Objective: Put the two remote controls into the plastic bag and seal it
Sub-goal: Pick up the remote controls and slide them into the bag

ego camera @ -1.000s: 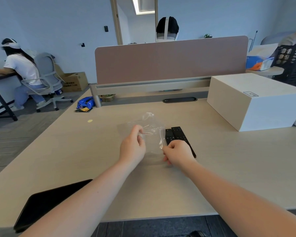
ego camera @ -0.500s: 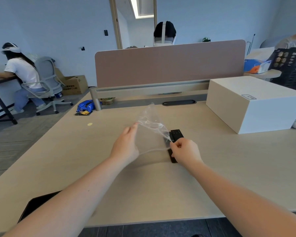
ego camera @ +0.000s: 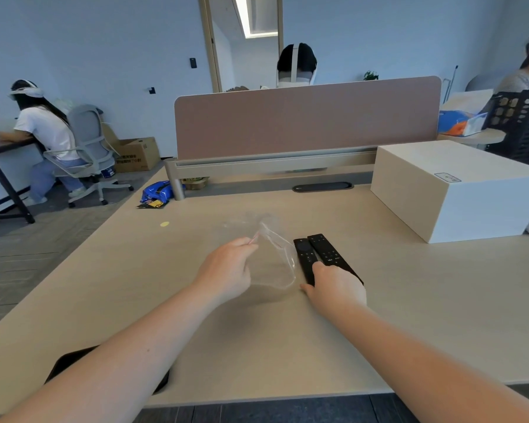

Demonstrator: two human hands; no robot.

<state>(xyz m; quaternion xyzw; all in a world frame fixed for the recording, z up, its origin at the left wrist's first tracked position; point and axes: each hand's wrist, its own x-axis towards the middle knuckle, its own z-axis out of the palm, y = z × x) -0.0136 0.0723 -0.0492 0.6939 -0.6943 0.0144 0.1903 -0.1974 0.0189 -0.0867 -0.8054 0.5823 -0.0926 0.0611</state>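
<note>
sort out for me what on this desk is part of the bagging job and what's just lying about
Part of the job:
plastic bag, pinched by the left hand
two remote controls, under the right hand

Lying about:
white box
black tablet
yellow sticker

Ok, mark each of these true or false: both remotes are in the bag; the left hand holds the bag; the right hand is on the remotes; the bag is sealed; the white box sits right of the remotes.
1. Both remotes are in the bag. False: they lie side by side on the desk, outside it.
2. The left hand holds the bag. True: it pinches the top edge.
3. The right hand is on the remotes. True: it covers their near ends.
4. The bag is sealed. False: its mouth looks open.
5. The white box sits right of the remotes. True.
</note>
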